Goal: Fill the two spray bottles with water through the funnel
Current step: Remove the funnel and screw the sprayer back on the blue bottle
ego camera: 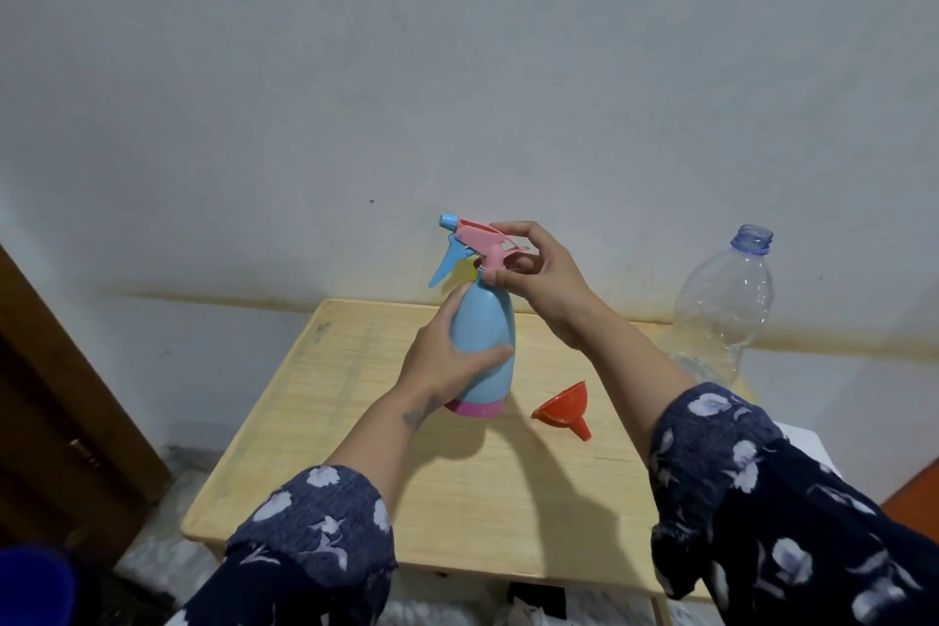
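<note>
Blue plastic: one spray bottle at frame centre, body wrapped by the left hand, pink spray head pinched by the right hand. One red funnel lies right of it. One uncapped clear water bottle stands upper right. Pale wooden table, grey wall.

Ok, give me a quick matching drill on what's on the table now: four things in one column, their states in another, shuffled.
Things:
1. spray bottle
2. funnel
3. water bottle
4. spray head

States:
A. lying on its side on the table
B. uncapped, nearly empty, at the table's far right
C. pinched by the right hand
D. upright, body gripped by the left hand

Pairs: 1-D, 2-A, 3-B, 4-C
</note>
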Tool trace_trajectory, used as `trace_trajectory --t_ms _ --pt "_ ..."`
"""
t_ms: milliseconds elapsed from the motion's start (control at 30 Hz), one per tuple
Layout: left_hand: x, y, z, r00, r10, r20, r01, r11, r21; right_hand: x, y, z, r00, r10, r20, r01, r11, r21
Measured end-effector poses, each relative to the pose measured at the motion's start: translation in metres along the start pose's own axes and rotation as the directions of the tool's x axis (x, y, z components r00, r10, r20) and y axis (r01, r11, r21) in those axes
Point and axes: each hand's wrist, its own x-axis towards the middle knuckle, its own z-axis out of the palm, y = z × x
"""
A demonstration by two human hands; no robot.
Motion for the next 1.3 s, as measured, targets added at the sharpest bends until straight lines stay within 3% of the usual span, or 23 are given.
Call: trace_trajectory --t_ms 167,300,467,667,800,967,1167,1300 --pt "0.0 0.002 -0.003 1.0 -0.001 0.028 0.003 0.998 -0.065 0.001 -0.003 0.001 0.998 0.024 0.055 -0.026 0.999 0.031" --pt "-0.001 0.001 -0.004 0.998 0.005 0.064 0.001 0.995 -0.102 0.005 -0.006 -0.005 0.993 0.073 0.096 -0.087 0.985 0.151" --pt "-0.004 0.002 -0.002 0.999 0.017 0.029 -0.015 0.996 -0.083 0.003 -0.009 -0.001 0.997 0.053 0.052 -0.049 0.996 -0.073" --pt "-0.006 0.002 -0.002 1.0 0.022 0.018 -0.021 0.998 -0.066 -0.003 -0.011 0.002 0.992 -0.06 0.114 0.076 0.987 -0.14" --pt "-0.005 0.003 -0.006 0.999 0.031 0.043 -0.027 0.994 -0.103 -0.006 -0.011 0.0 0.992 -0.099 0.077 0.107 0.988 -0.11" --pt "-0.004 0.002 -0.009 0.996 0.017 0.092 -0.008 0.995 -0.096 -0.001 -0.021 -0.01 0.986 -0.036 0.162 0.063 0.984 -0.166" --pt "-0.001 0.009 -0.009 0.997 0.022 0.072 -0.011 0.988 -0.156 0.0 -0.023 -0.009 0.995 -0.009 0.098 -0.002 0.994 0.111" --pt "-0.003 0.01 -0.008 0.999 0.018 0.042 -0.015 0.996 -0.09 -0.003 -0.02 -0.005 0.998 -0.039 0.054 0.041 0.999 -0.03"
